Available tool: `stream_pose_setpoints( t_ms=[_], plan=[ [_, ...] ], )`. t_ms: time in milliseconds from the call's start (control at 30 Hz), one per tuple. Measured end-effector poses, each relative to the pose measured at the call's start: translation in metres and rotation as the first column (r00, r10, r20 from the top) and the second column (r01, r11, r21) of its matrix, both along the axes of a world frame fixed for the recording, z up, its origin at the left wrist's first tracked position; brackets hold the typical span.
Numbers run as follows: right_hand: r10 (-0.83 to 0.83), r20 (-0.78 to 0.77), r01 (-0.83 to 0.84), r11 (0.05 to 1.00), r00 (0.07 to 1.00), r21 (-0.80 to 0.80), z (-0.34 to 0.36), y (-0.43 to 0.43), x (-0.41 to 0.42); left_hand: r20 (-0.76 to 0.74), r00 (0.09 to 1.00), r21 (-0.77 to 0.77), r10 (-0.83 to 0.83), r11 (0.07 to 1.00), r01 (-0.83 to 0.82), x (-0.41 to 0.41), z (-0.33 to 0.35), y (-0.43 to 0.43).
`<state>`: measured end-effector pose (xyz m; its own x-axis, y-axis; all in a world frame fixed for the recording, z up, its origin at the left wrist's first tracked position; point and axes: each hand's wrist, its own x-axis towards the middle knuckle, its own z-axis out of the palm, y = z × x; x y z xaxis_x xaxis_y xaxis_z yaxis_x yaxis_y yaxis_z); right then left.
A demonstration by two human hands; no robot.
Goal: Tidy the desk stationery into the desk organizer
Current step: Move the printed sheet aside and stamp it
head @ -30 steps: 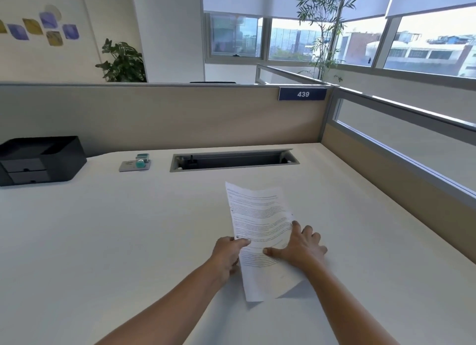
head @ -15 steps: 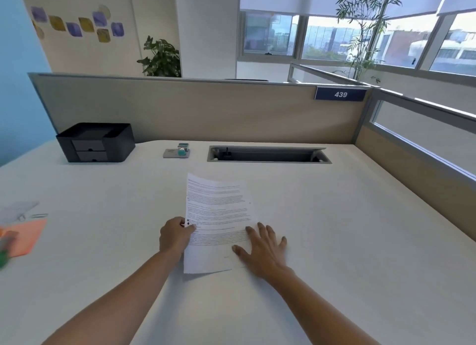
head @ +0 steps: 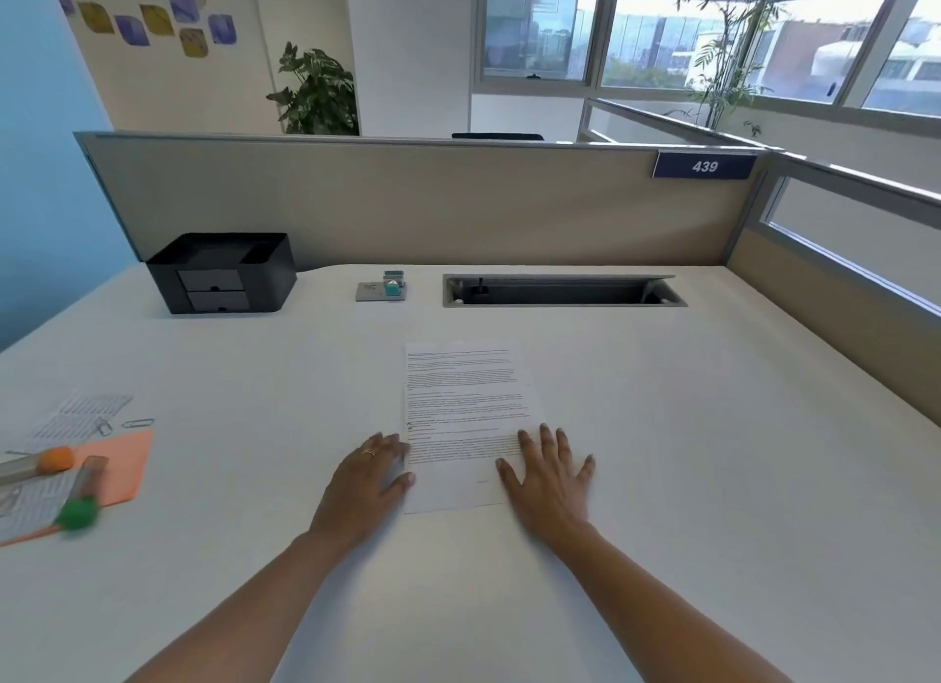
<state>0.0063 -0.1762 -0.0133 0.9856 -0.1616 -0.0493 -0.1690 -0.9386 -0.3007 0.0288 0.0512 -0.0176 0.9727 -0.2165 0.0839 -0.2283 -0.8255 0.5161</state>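
At the far left of the frame, your loose stationery lies in a cluster on the bench (head: 687,453). A salmon-orange sheet (head: 122,466) lies under an orange-capped tube (head: 56,459) and a green-capped tube (head: 76,513), both too blurred to name more closely. Just above them are two paper clips (head: 137,422) beside a printed slip (head: 76,417).

In the upper left, the black desk organizer (head: 221,272) stands against the partition. It has an open tray on top and two small closed drawers in front. To its right sits a small teal item (head: 391,284) on a grey card; what it is I cannot tell.

Your left hand (head: 369,478) rests on the bench with its fingers loosely extended. Its fingertips and thumb touch the left edge of the printed sheet (head: 463,412), and it grips nothing. That sheet lies flat between your hands, white and covered with fine lines of text. Its long axis runs straight away from you toward the partition. Your right hand (head: 547,478) lies flat with its fingers spread, pressing on the sheet's lower right part and holding nothing.

What the coming move turns on is this: the organizer lies up and to the left of the sheet, well apart from it, on your left hand's side. Your left hand is therefore the nearer one for the carry. The sheet is thin and lies flush on the bench, so I judge you will need to lift an edge before you can take hold of it.

Right of the teal item, a recessed cable slot (head: 562,291) opens in the bench.
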Motion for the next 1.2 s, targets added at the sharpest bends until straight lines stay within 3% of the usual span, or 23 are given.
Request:
stream_pose_setpoints(
  t_ms=[133,333,667,1200],
  plan=[
    [-0.038,-0.004,0.038,0.999,0.999,-0.001,-0.002,0.011,0.004,-0.023,0.998,0.029,-0.059,0.998,0.059,0.001,-0.003,0.018],
    [-0.082,0.013,0.082,0.997,0.997,0.011,-0.001,0.019,0.007,-0.026,0.945,0.205,-0.325,0.924,0.324,0.004,0.003,0.033],
    [-0.134,0.31,0.126,0.991,0.941,0.046,-0.004,0.024,0.003,-0.012,0.942,0.18,-0.335,0.926,0.332,0.008,-0.001,0.036],
    [-0.153,0.322,0.125,0.987,0.935,0.104,-0.005,0.027,0.0,0.044,0.946,0.184,-0.32,0.934,0.307,0.009,-0.007,0.037]
  ],
)
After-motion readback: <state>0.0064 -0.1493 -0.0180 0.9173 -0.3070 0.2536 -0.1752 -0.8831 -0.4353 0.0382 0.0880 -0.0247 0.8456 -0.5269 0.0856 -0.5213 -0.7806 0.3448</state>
